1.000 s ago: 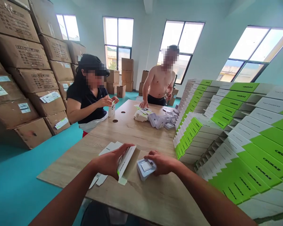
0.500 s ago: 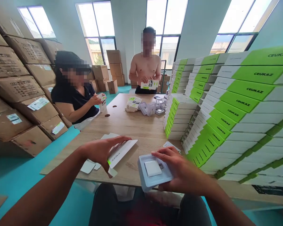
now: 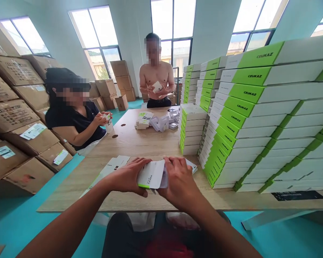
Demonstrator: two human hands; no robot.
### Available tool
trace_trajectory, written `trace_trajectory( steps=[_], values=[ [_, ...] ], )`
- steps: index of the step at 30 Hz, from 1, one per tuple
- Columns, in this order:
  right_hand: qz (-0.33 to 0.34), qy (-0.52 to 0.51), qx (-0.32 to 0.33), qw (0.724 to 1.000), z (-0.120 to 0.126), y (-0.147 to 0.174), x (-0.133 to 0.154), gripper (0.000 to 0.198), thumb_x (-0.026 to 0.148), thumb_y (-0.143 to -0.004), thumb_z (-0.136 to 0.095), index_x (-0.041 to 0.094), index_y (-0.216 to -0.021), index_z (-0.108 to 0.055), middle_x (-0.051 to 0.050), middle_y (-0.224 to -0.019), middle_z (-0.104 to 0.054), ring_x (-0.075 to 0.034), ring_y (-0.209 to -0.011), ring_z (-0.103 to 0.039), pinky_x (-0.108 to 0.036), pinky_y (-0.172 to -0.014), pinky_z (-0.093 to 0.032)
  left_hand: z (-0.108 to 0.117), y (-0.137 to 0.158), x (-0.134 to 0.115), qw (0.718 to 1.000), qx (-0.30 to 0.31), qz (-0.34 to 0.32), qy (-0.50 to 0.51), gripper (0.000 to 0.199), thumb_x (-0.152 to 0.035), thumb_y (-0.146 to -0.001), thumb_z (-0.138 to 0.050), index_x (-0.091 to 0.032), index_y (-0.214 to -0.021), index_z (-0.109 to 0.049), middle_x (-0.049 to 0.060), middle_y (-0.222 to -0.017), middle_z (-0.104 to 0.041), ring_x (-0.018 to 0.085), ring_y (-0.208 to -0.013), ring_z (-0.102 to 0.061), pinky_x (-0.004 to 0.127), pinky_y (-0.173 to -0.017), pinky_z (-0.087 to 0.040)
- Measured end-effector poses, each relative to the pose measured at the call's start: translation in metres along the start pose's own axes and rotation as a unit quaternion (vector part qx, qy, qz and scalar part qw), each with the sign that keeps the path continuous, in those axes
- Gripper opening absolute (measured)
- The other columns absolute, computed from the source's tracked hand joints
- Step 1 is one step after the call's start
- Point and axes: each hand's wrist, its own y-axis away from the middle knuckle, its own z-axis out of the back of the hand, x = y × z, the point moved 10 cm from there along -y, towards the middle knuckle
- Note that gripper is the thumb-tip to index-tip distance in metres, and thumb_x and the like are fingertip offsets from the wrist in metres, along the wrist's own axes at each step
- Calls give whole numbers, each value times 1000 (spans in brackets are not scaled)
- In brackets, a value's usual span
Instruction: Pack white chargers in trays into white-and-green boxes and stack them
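Note:
My left hand (image 3: 131,175) is closed round a small white and green carton (image 3: 151,174), held just above the near part of the table. At the carton's right end, my right hand (image 3: 179,181) grips a pale plastic tray (image 3: 164,178), most of it hidden by my fingers and the carton. The tray's edge meets the carton's open end; how far it sits inside I cannot tell. Flat white and green cartons (image 3: 111,166) lie on the table beyond my left hand. Another white piece (image 3: 191,165) lies behind my right hand.
Tall stacks of white and green boxes (image 3: 240,118) stand on the table's right. Plastic trays (image 3: 161,123) and a carton pile (image 3: 144,120) sit at the far end. Co-workers handle cartons at left (image 3: 75,111) and across (image 3: 156,79). Brown boxes (image 3: 13,114) line the left.
My hands have come together, bringing the tray up to the carton's open end. The view has turned slightly right. The co-worker across has tilted the carton in their hands.

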Motion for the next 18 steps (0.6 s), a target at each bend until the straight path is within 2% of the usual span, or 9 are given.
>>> trace_trajectory(
  steps=[2,4,6,9,11,13,15,16,18],
  values=[
    [45,-121,-20,991,-2,2,5,111,37,-70,-88,25,-162,-27,-19,-166,-30,-40,-152,-28,-60,-116,-34,0,-1,-1,998,-2,-6,59,114,-51,-56,-94,-22,-152,-41,14,-149,-51,43,-140,-44,54,-117,-38],
    [73,-234,-54,968,2,7,0,117,41,-74,-87,35,-164,-13,-11,-172,-17,-31,-159,-19,-52,-121,-32,-4,0,-8,987,29,-38,156,114,-53,-58,-92,-25,-154,-39,11,-151,-50,41,-139,-45,50,-116,-40],
    [63,-307,-59,948,-1,11,-13,106,40,-81,-83,39,-163,-16,-9,-169,-30,-28,-156,-29,-48,-120,-35,-12,2,-24,958,76,-86,264,112,-57,-55,-93,-27,-152,-44,9,-151,-51,41,-141,-45,48,-115,-41],
    [14,-374,-43,926,-19,20,-32,89,37,-82,-83,37,-156,-34,-10,-143,-62,-26,-130,-61,-43,-107,-51,-30,5,-41,913,91,-122,378,104,-76,-56,-85,-23,-142,-57,11,-139,-62,42,-133,-53,49,-107,-48],
    [-34,-406,-105,907,-25,30,-53,80,36,-81,-85,34,-149,-43,-7,-125,-72,-23,-110,-71,-38,-95,-58,-46,7,-35,896,23,-99,433,89,-82,-73,-72,-23,-138,-56,11,-123,-70,37,-118,-65,47,-95,-56],
    [-48,-413,-181,891,-28,42,-69,69,36,-80,-86,34,-139,-50,-4,-111,-77,-20,-96,-75,-32,-84,-62,-61,14,-16,869,-111,-61,478,64,-69,-88,-69,-28,-134,-52,9,-117,-72,29,-106,-71,41,-88,-59],
    [-16,-380,-234,895,-29,53,-77,54,37,-81,-86,32,-128,-58,-2,-101,-78,-19,-89,-76,-29,-78,-63,-74,30,4,844,-231,-44,482,51,-52,-93,-73,-32,-133,-49,7,-117,-72,24,-104,-73,38,-88,-61],
    [13,-348,-248,904,-29,56,-76,47,37,-82,-85,32,-123,-62,-2,-101,-79,-19,-89,-77,-28,-77,-63,-79,39,10,843,-270,-45,463,50,-46,-95,-73,-33,-135,-48,7,-118,-72,24,-104,-73,38,-90,-62],
    [88,-272,-256,924,-28,61,-67,35,35,-87,-81,31,-119,-68,-5,-106,-78,-20,-92,-77,-29,-78,-64,-83,51,10,871,-300,-65,384,47,-39,-98,-69,-32,-141,-50,9,-125,-71,24,-108,-73,37,-92,-63]
  ],
)
